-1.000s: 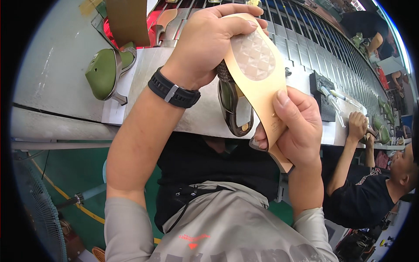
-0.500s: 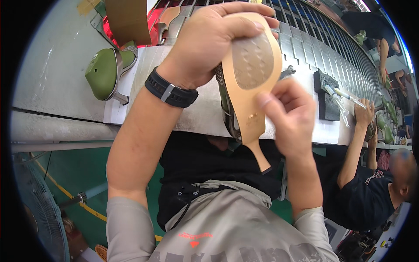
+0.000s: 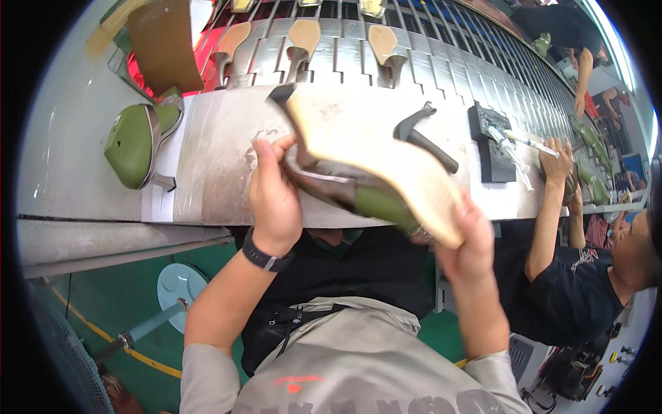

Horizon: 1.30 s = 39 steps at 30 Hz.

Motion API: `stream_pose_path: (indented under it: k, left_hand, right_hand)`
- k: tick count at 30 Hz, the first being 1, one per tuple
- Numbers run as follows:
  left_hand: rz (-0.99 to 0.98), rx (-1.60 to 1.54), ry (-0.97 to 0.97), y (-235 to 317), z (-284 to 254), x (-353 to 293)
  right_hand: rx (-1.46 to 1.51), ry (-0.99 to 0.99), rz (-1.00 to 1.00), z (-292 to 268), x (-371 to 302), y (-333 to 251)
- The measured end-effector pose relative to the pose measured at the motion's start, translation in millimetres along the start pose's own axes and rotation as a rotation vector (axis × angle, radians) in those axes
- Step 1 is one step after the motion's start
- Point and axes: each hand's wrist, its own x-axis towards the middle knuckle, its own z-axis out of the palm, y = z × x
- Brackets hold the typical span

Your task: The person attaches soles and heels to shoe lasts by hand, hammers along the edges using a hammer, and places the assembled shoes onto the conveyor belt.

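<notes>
A green high-heeled shoe (image 3: 379,165), blurred by motion, is held over the bench with its beige sole turned up. Its dark-tipped heel points to the far left and its toe to the near right. My right hand (image 3: 472,238) grips the toe end, thumb on the sole. At the heel end, my left hand (image 3: 276,203) holds the back of the shoe; some of its fingers are hidden behind it. A hammer (image 3: 427,141) with a dark handle lies on the bench beyond the shoe.
Another green heeled shoe (image 3: 131,148) stands at the left. A black block (image 3: 491,155) with syringes lies right. Along the far side runs a slatted metal conveyor (image 3: 345,55) bearing upturned shoes. A co-worker's arm (image 3: 548,207) reaches in at the right; a fan (image 3: 62,366) stands lower left.
The shoe has swung round: its heel pointed toward me and now points far left. My left hand has gone from the toe to the heel end; my right hand now grips the toe.
</notes>
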Motion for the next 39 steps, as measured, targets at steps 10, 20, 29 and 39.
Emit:
stream_pose_path:
  k: [10,20,29,39]
  left_hand:
    - [0.458,0.619,-0.668,40,12,50]
    - [0.469,0.673,-0.662,38,12,52]
    - [0.460,0.671,-0.646,34,11,54]
    - [0.495,0.549,-0.627,30,14,52]
  right_hand:
    - [-1.111,-0.218,-0.635,86,30,-9]
    - [-1.149,-0.202,-1.069,99,36,5]
    - [-1.059,-0.086,-1.170,93,48,30]
    - [-1.050,-0.063,-1.154,94,50,38]
